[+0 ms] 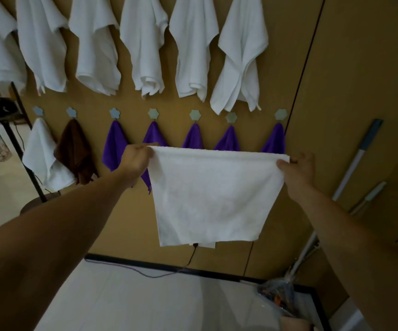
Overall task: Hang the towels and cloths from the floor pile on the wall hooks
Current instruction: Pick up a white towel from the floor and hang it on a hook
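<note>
I hold a white towel point(212, 197) stretched flat in front of the wall. My left hand point(136, 161) pinches its top left corner and my right hand point(297, 169) pinches its top right corner. Behind it runs a lower row of flower-shaped hooks point(194, 115). On these hang a small white cloth point(42, 154), a brown cloth point(75, 151) and several purple cloths point(114, 146). An upper row carries several large white towels point(239, 56). The floor pile is out of view.
A black metal rack point(14, 120) with a wire basket stands at the left. A mop handle point(358, 163) leans on the wall at the right, with a plastic bag point(276, 295) on the floor below it. A dark cable point(145, 273) lies along the skirting on the pale tiles.
</note>
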A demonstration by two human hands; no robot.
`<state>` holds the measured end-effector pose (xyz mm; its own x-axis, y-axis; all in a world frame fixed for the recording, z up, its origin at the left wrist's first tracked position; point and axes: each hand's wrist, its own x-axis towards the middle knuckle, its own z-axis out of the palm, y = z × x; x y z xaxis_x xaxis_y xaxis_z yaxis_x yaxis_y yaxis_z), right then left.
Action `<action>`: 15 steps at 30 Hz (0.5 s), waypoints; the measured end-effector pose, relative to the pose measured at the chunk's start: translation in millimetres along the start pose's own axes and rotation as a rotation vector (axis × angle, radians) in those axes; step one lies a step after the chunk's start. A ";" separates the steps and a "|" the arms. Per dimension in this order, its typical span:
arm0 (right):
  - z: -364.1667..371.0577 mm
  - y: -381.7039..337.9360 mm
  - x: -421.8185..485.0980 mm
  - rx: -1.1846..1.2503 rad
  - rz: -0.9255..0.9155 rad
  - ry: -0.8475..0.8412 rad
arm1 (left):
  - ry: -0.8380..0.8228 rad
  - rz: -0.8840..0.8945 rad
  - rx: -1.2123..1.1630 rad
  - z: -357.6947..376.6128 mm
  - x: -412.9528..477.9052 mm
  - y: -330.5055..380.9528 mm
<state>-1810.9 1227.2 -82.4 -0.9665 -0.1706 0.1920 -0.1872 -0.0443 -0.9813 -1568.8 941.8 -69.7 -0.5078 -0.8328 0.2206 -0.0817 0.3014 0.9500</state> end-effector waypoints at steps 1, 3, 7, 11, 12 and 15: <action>-1.3 -1.9 1.4 -0.010 -0.002 -0.022 | 0.034 0.011 -0.066 4.5 -1.6 4.5; -5.3 -5.2 6.1 -0.085 -0.016 -0.086 | 0.041 0.004 -0.142 12.8 -0.4 12.1; -7.3 -17.4 12.1 -0.199 -0.039 -0.026 | 0.043 -0.023 -0.220 23.7 8.4 25.8; -5.5 -28.2 17.4 -0.241 -0.107 0.143 | -0.038 -0.028 -0.214 50.4 9.4 49.0; -5.7 -31.2 18.6 -0.245 -0.110 0.167 | -0.090 -0.027 -0.211 56.8 7.9 55.9; -13.2 -39.4 27.5 -0.172 -0.023 0.200 | -0.368 0.027 -0.103 74.2 6.5 72.3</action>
<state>-1832.3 1237.2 -38.6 -0.9740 0.0270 0.2249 -0.2199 0.1246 -0.9675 -1641.6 992.6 -16.0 -0.7844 -0.5967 0.1695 0.0133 0.2571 0.9663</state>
